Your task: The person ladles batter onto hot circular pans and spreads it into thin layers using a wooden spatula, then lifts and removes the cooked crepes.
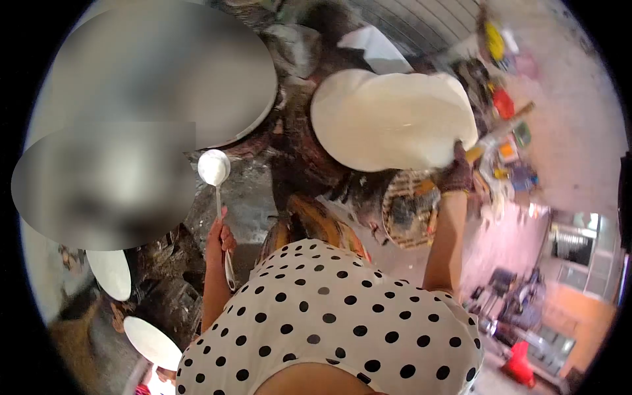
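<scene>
My left hand (222, 238) is closed round the handle of a ladle (214, 168), whose round bowl is coated with white. To the right, a broad pale sheet (395, 122) with a wavy edge lies spread out. My right hand (455, 172), in a dark glove, is at the sheet's lower right edge, with its fingertips against it; the fingers seem bent over the rim. Below the sheet and beside my right wrist is a round slatted basket (411, 209).
A large round surface, partly blurred, fills the upper left. White oval pieces (110, 273) lie at the lower left. A stick (503, 128) and coloured items are beyond my right hand. A red object (520, 363) is at the lower right.
</scene>
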Available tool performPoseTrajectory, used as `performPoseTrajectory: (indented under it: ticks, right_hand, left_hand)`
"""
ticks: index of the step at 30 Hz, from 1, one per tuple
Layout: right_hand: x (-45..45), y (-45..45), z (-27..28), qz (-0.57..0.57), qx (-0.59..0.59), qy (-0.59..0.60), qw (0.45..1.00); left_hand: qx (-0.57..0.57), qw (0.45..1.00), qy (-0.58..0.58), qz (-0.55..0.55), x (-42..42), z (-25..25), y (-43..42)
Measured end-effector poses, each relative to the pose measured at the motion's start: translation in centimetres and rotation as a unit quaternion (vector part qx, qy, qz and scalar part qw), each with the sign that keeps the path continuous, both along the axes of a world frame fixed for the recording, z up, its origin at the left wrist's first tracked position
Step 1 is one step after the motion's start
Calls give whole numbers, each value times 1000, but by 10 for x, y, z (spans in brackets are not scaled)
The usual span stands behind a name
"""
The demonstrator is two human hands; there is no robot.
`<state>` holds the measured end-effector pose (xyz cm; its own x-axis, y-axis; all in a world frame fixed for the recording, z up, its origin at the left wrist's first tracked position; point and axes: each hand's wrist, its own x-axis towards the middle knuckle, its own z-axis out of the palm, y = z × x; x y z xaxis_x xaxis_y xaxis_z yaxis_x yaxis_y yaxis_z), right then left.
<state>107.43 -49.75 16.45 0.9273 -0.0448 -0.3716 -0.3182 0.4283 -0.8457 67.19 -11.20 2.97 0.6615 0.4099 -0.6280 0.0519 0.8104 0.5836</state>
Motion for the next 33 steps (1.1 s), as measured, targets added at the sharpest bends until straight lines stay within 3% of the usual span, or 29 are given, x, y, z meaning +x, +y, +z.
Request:
performPoseTrajectory:
  ticks: [2, 4, 6, 10, 13, 14, 17, 19, 20, 22, 24, 25, 26, 27, 28, 30, 31, 33]
  right_hand:
    - [-21, -119, -39, -1, 53, 17, 998]
    - [-77, -154, -56, -169, -25, 72, 983]
    - [-122, -238, -139, -187, 21, 40, 981]
    - [-182, -244, -241, -291, 51, 207, 933]
    - [-212, -253, -293, -325, -13, 331, 886]
    - [-224, -263, -320, -342, 29, 335, 878]
    - [-247, -279, -308, -368, -18, 428, 825]
    - [-261, -301, -284, -352, -228, 422, 804]
    - [-264, -308, -284, -425, -145, 288, 846]
    - [-222, -312, -248, -337, -248, 245, 875]
    - [-166, -258, -183, -226, -160, 39, 960]
    - [-139, -225, -168, -149, -216, -8, 965]
    - [-120, -223, -188, -51, -54, -24, 997]
    - [-106, -178, -169, 80, -208, -15, 975]
    - [-104, -133, -146, 198, -360, -30, 911]
    - [-122, -51, -150, 230, -140, -155, 951]
    - [-133, -19, -150, 369, -194, -160, 895]
    - [-167, 36, -149, 611, -297, -191, 709]
  left_hand:
    - [-3, 999, 39, -32, 23, 19, -13]
    - [-11, 998, -7, -54, 35, 8, -27]
    - [-40, 996, -18, -72, 54, 1, -46]
    - [-92, 990, -46, -92, 82, 3, -84]
    - [-62, 992, -8, -106, 104, 12, -128]
    - [-59, 992, -1, -110, 110, 13, -142]
    - [-79, 990, 13, -113, 110, 14, -173]
    - [-192, 975, -59, -94, 93, 0, -185]
    - [-191, 976, -62, -79, 91, 7, -196]
    - [-172, 984, -22, -34, 78, 36, -225]
    - [-274, 954, -122, 24, 53, 43, -238]
    - [-309, 936, -160, 57, 35, 36, -244]
    - [-354, 910, -197, 89, 17, 26, -248]
    - [-382, 890, -195, 157, -2, 23, -256]
    - [-433, 834, -257, 225, -20, 21, -266]
    - [-414, 800, -309, 305, -72, -1, -281]
    - [-401, 772, -318, 376, -95, 2, -290]
    - [-313, 738, -374, 467, -153, -21, -319]
